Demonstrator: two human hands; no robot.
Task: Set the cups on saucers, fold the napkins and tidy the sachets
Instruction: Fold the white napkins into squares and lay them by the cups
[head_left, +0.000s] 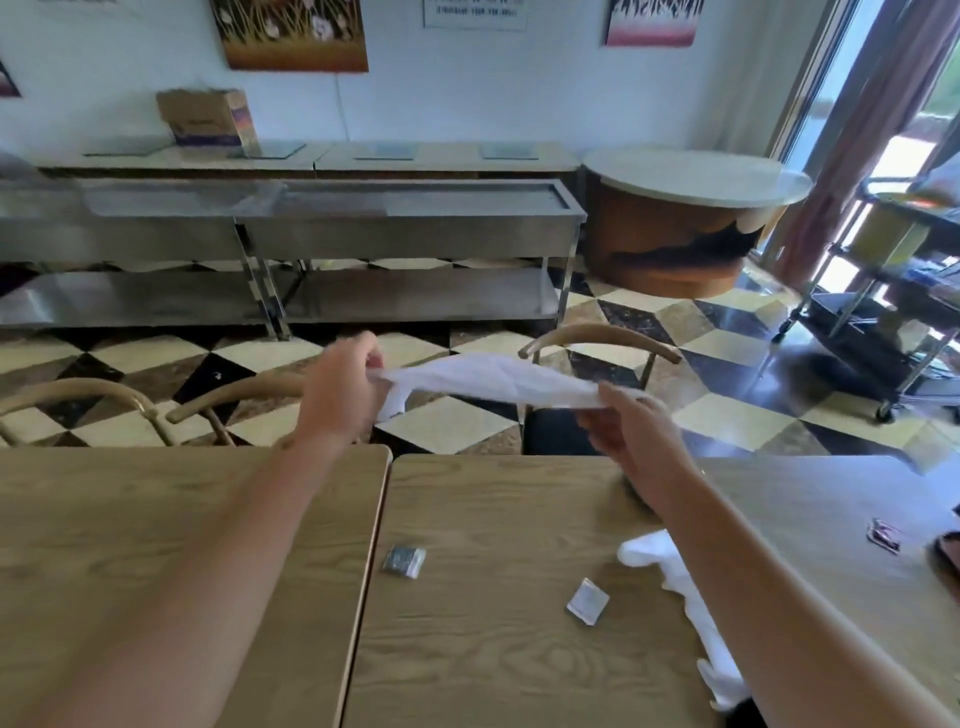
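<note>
A white napkin (493, 382) is stretched in the air beyond the table's far edge. My left hand (340, 389) pinches its left end and my right hand (631, 423) grips its right end. A second white napkin (685, 587) lies crumpled on the wooden table (493, 519), partly hidden under my right forearm. Three sachets lie on the table: a grey one (404, 561) near the seam, a silver one (587, 601) in the middle, and a dark reddish one (883, 535) at the right. No cup or saucer is clearly visible.
A second wooden table (156, 519) adjoins on the left. Wooden chair backs (597, 338) stand behind the tables. Steel counters (311, 218), a round table (696, 176) and a trolley (893, 291) stand farther back on the chequered floor. A dark object (948, 553) shows at the right edge.
</note>
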